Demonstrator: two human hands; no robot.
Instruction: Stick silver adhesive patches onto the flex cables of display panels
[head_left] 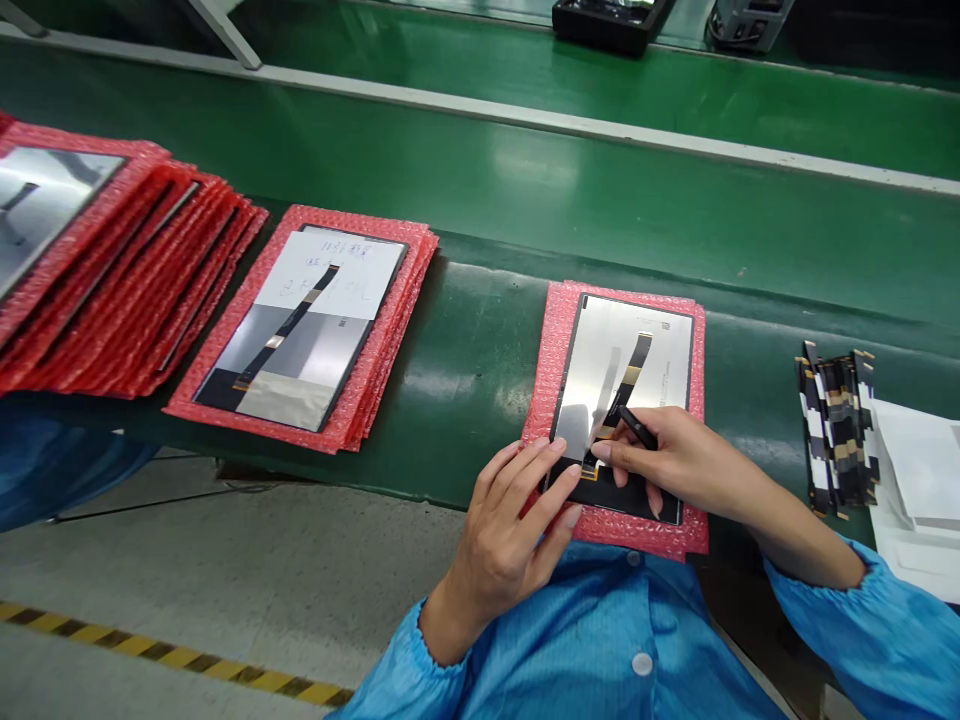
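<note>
A display panel [667, 350] with a silvery back lies on pink bubble wrap [541, 360] at the table edge. A dark flex cable [636, 362] runs along its back toward the black lower band. My right hand [667, 455] pinches a slim black pen-like tool [637, 428] over the cable's lower end; its tip is hard to make out. My left hand [510, 530] rests with its fingers stretched out on the panel's lower left edge, touching the panel and the wrap.
Left of me, a pink-wrapped stack carries another panel [330, 345] with a handwritten paper [352, 255]. Farther left stands a taller pile of red bubble-wrap sleeves [150, 280]. Several flex cables [836, 430] lie at right beside white sheets [919, 470]. A blue sleeve [67, 460] shows far left.
</note>
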